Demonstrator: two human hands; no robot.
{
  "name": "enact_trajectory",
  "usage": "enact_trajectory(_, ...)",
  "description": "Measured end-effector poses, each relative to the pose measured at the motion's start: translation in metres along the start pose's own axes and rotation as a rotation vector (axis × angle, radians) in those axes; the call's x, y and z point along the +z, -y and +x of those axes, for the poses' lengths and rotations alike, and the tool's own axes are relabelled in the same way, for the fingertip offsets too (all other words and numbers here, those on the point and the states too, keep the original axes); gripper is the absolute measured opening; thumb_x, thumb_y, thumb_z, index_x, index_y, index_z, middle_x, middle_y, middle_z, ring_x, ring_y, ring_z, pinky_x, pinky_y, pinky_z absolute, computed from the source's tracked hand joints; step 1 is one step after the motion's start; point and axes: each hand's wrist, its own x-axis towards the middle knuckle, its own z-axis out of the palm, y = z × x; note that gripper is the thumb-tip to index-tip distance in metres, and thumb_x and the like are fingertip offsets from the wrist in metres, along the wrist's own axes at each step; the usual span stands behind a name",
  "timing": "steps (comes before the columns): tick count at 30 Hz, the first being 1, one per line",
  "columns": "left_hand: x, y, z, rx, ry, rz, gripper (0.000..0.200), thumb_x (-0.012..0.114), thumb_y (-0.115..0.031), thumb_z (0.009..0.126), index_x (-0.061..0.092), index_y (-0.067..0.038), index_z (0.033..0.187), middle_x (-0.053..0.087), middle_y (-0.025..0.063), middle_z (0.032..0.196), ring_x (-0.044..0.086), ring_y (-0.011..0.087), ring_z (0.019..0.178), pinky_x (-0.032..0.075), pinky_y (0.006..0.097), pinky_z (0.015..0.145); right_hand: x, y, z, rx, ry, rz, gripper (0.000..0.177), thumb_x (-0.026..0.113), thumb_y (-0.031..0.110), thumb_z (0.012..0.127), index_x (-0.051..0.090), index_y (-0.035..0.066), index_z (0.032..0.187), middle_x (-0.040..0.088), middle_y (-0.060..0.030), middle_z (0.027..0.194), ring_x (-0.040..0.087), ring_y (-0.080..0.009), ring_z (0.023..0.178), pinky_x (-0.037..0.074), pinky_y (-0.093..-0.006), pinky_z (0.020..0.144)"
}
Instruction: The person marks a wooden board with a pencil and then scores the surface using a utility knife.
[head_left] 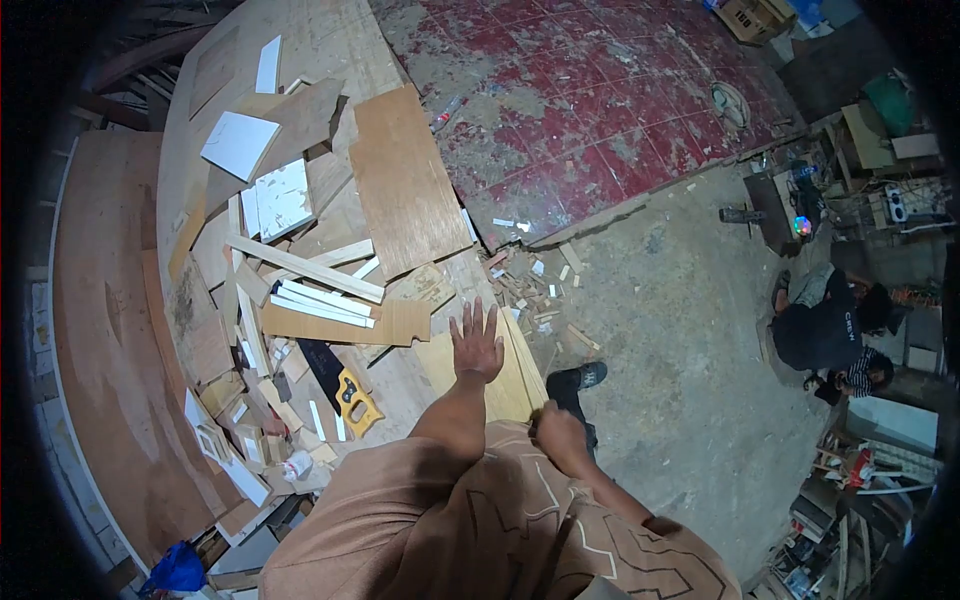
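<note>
My left hand (477, 345) lies flat with its fingers spread on a pale yellow wooden board (508, 390) at the table's edge. Close to that board's near right corner, my right hand (562, 438) is curled into a fist; whatever its fingers hold, if anything, is hidden. To the left of my left hand, a handsaw (345, 390) with a yellow handle and dark blade rests on the table. Beyond my fingertips lie a brown board with a notched edge (405, 322) and several white-faced strips (325, 302).
A plywood sheet (410, 180) and scattered offcuts (300, 268) cover much of the table. Wood scraps (525, 285) litter the concrete floor to the right. A shoe (592, 374) shows below the table edge. Two people (820, 330) crouch at far right, near piled clutter.
</note>
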Motion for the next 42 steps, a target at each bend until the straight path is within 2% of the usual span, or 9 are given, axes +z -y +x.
enact_trajectory(3, -0.002, -0.001, 0.0, 0.001, 0.014, 0.008, 0.072, 0.048, -0.034, 0.09, 0.021, -0.011, 0.152, 0.008, 0.0174, 0.16, 0.006, 0.0374, 0.147, 0.003, 0.0598, 0.115, -0.014, 0.011, -0.001, 0.031, 0.078, -0.008, 0.021, 0.054, 0.01, 0.083, 0.057, -0.005, 0.096, 0.067, -0.0293, 0.088, 0.068, -0.0433, 0.085, 0.054, -0.0518, 0.075)
enact_trajectory(7, -0.002, -0.002, -0.001, -0.012, 0.018, 0.006, 0.072, 0.048, -0.034, 0.09, 0.021, -0.011, 0.152, 0.008, 0.017, 0.16, 0.005, 0.0369, 0.147, 0.003, 0.0597, 0.115, 0.018, 0.024, 0.102, -0.164, -0.043, -0.121, 0.021, 0.052, 0.014, 0.087, 0.061, -0.002, 0.095, 0.069, -0.025, 0.09, 0.07, -0.0386, 0.082, 0.056, -0.0467, 0.072)
enact_trajectory(9, -0.003, -0.003, 0.0, -0.033, 0.055, 0.044, 0.071, 0.047, -0.036, 0.091, 0.019, -0.016, 0.153, 0.006, 0.0134, 0.161, 0.004, 0.0336, 0.148, 0.003, 0.0589, 0.116, 0.022, 0.044, 0.135, -0.121, -0.093, -0.032, 0.025, 0.051, 0.018, 0.087, 0.063, -0.001, 0.097, 0.068, -0.0256, 0.088, 0.068, -0.0426, 0.082, 0.055, -0.0501, 0.072)
enact_trajectory(12, -0.004, -0.004, 0.001, -0.044, 0.067, 0.03, 0.071, 0.047, -0.036, 0.091, 0.019, -0.014, 0.153, 0.006, 0.0135, 0.161, 0.003, 0.0337, 0.148, 0.003, 0.059, 0.116, 0.024, 0.049, 0.117, -0.042, -0.128, 0.029, 0.025, 0.05, 0.017, 0.088, 0.061, -0.002, 0.1, 0.068, -0.0256, 0.087, 0.068, -0.0427, 0.083, 0.055, -0.0509, 0.073)
enact_trajectory(20, 0.004, 0.001, 0.0, 0.0, -0.006, -0.009, 0.071, 0.048, -0.034, 0.09, 0.022, -0.01, 0.151, 0.01, 0.0172, 0.159, 0.006, 0.0362, 0.147, 0.003, 0.0602, 0.115, -0.016, 0.011, -0.012, 0.026, 0.077, -0.031, 0.021, 0.052, 0.011, 0.085, 0.057, -0.004, 0.099, 0.068, -0.0277, 0.087, 0.068, -0.0422, 0.086, 0.054, -0.0505, 0.075)
enact_trajectory(26, -0.001, -0.001, 0.0, -0.004, 0.004, 0.004, 0.071, 0.047, -0.035, 0.09, 0.022, -0.01, 0.152, 0.009, 0.0167, 0.16, 0.005, 0.0357, 0.147, 0.002, 0.06, 0.115, 0.023, 0.013, 0.09, -0.123, 0.001, -0.094, 0.023, 0.05, 0.014, 0.087, 0.065, -0.002, 0.097, 0.068, -0.0263, 0.093, 0.068, -0.0392, 0.091, 0.054, -0.0489, 0.078)
enact_trajectory(30, 0.006, 0.0, 0.0, 0.005, -0.056, 0.026, 0.071, 0.047, -0.035, 0.09, 0.021, -0.011, 0.152, 0.009, 0.016, 0.16, 0.005, 0.0353, 0.148, 0.002, 0.0597, 0.115, 0.006, 0.057, 0.139, -0.086, -0.027, -0.041, 0.025, 0.052, 0.018, 0.087, 0.065, -0.002, 0.094, 0.068, -0.0264, 0.092, 0.068, -0.0402, 0.089, 0.055, -0.0498, 0.077)
enact_trajectory(38, 0.003, 0.002, 0.002, -0.005, -0.02, -0.003, 0.072, 0.047, -0.038, 0.091, 0.02, -0.012, 0.152, 0.007, 0.0137, 0.16, 0.004, 0.033, 0.148, 0.003, 0.0581, 0.116, -0.009, 0.027, 0.013, 0.061, 0.079, -0.101, 0.024, 0.052, 0.015, 0.086, 0.063, -0.002, 0.098, 0.068, -0.0268, 0.094, 0.069, -0.0402, 0.089, 0.055, -0.0484, 0.077)
enact_trajectory(42, 0.003, 0.0, 0.0, -0.022, 0.008, 0.026, 0.072, 0.046, -0.039, 0.091, 0.019, -0.013, 0.153, 0.007, 0.0136, 0.161, 0.004, 0.0327, 0.148, 0.002, 0.0582, 0.116, -0.02, 0.038, 0.025, 0.032, 0.075, -0.089, 0.026, 0.051, 0.016, 0.087, 0.065, -0.003, 0.098, 0.068, -0.0263, 0.096, 0.068, -0.04, 0.09, 0.055, -0.0487, 0.078)
